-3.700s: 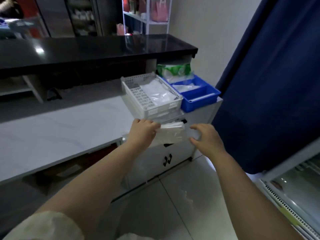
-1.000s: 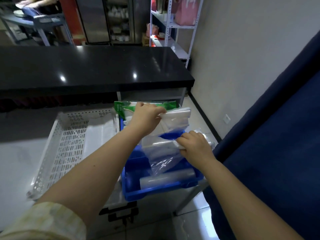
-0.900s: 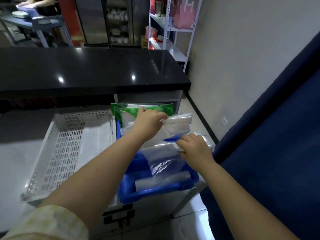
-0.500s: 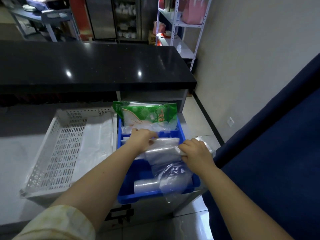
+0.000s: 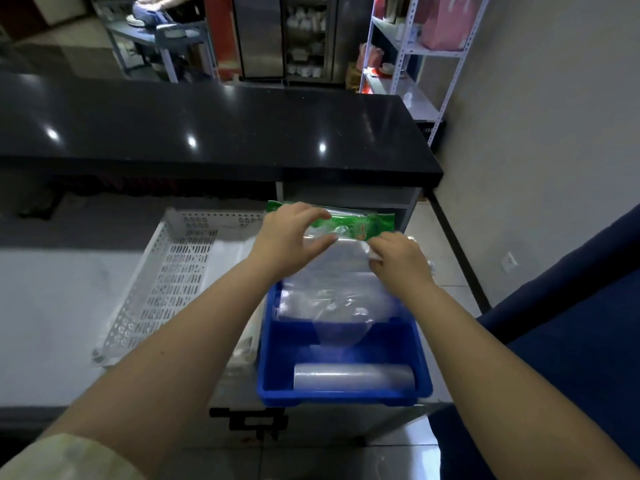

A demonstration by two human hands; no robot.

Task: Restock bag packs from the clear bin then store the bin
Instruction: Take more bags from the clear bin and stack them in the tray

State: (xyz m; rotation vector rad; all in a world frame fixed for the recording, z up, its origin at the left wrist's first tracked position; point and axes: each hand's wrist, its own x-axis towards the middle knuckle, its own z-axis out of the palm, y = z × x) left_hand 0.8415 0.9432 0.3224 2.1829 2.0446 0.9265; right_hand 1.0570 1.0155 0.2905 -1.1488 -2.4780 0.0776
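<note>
The right hand [image 5: 398,259] pinches the far corner of the clear bag pack [image 5: 341,275], the left hand [image 5: 289,237] rests loose-fingered on its top edge just beside, the pack sitting in the blue bin [image 5: 346,398] beneath both wrists.

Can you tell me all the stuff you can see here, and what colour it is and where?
blue bin: one, blue, on the pale cabinet top
clear bag pack: one, see-through, over the bin's far half
bag roll: one, clear, lying in the bin's near end
green pack: one, green, at the bin's far end
basket: one, white with holes, left of the bin
counter top: one, shiny black, behind
shelf rack: one, white, top right
curtain: one, dark blue, right
left hand: at the clear pack's far edge, grip unclear
right hand: fingers pinch the pack's right corner
</note>
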